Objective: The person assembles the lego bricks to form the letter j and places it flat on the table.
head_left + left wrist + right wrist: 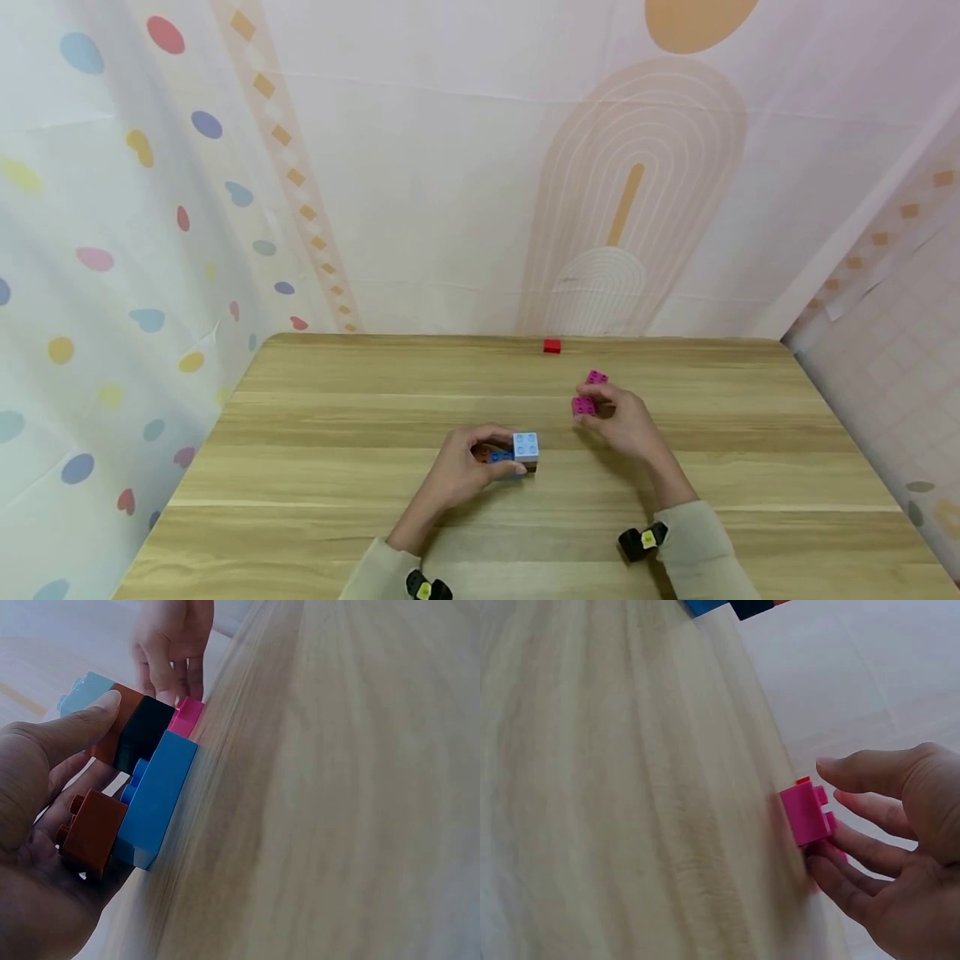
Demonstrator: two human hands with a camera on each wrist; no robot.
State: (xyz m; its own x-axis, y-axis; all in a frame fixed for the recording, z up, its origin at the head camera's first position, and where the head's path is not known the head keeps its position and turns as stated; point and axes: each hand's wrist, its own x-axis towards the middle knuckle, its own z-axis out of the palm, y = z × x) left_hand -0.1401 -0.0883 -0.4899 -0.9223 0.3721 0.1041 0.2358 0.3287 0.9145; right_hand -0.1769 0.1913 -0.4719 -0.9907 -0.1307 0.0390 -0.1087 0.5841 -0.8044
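Note:
My left hand [461,468] holds a joined build of toy building bricks, thumb on one side and fingers round the other. The build has a long blue brick [159,799] as its base. A brown brick [94,832] stands on one end. On the other end are stacked a dark brick [141,731], a brown one and a light blue brick [526,446] on top. My right hand [624,423] is around a pink brick [807,814], fingers at its far side, the thumb apart from it in the right wrist view. Another pink brick [597,377] lies just beyond those fingers.
A small red brick [552,346] sits near the back edge of the wooden table [337,417]. Behind the table hangs a patterned cloth [442,208], with more cloth along the left side. Each wrist wears a black strap device [642,542].

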